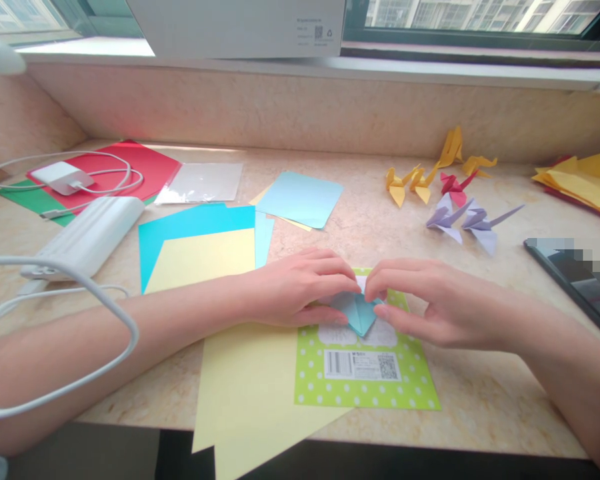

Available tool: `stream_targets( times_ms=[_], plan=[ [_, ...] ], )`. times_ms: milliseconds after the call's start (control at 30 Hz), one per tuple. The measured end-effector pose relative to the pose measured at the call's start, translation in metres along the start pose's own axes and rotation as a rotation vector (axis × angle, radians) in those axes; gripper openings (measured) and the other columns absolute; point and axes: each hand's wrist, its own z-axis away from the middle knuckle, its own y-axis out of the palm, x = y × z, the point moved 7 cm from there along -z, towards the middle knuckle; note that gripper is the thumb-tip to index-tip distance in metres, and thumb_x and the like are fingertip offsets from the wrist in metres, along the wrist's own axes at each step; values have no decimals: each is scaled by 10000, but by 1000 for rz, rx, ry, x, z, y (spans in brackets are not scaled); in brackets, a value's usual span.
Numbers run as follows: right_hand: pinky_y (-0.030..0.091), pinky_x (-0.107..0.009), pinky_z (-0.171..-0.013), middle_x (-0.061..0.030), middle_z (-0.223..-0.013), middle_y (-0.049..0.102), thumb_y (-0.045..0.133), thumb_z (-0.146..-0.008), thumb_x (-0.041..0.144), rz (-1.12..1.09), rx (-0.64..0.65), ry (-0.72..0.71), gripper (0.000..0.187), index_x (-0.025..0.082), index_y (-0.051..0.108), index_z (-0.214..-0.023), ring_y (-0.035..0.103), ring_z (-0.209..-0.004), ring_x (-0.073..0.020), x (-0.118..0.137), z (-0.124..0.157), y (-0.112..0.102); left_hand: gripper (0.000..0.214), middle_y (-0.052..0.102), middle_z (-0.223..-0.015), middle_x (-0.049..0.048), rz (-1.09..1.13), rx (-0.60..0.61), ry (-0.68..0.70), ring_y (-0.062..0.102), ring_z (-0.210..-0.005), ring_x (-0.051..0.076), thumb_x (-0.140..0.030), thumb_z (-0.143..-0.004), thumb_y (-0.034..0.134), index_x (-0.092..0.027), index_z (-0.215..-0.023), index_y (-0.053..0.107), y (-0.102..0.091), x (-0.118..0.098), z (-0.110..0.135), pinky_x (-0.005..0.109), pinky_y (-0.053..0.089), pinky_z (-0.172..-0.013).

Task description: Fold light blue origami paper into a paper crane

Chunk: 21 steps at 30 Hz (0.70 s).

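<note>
Being pinched by half-curled left hand [307, 290] and right hand [430, 300]: one folded light-blue origami paper [363, 315], over lime polka-dot packet [313, 383]; folds are risking being skewed by uneven finger pressure.

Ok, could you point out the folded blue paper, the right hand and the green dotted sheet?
Folded blue paper [361, 317]: head view, on its creased middle.
Right hand [453, 301]: head view, on the back of the hand.
Green dotted sheet [367, 394]: head view, below its barcode label.
</note>
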Motion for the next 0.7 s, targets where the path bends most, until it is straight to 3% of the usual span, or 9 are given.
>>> stream_targets(
  times_ms=[700],
  plan=[
    [426, -286, -705, -27, -847, 671, 556, -911, 210, 10, -37, -42, 120, 208, 658, -973, 594, -768, -161, 4, -1, -4, 272, 643, -1170, 143, -3, -4, 7, 579, -1085, 245, -323, -980, 521, -168, -1188, 604, -1, 0, 1, 394, 452, -968]
  ],
)
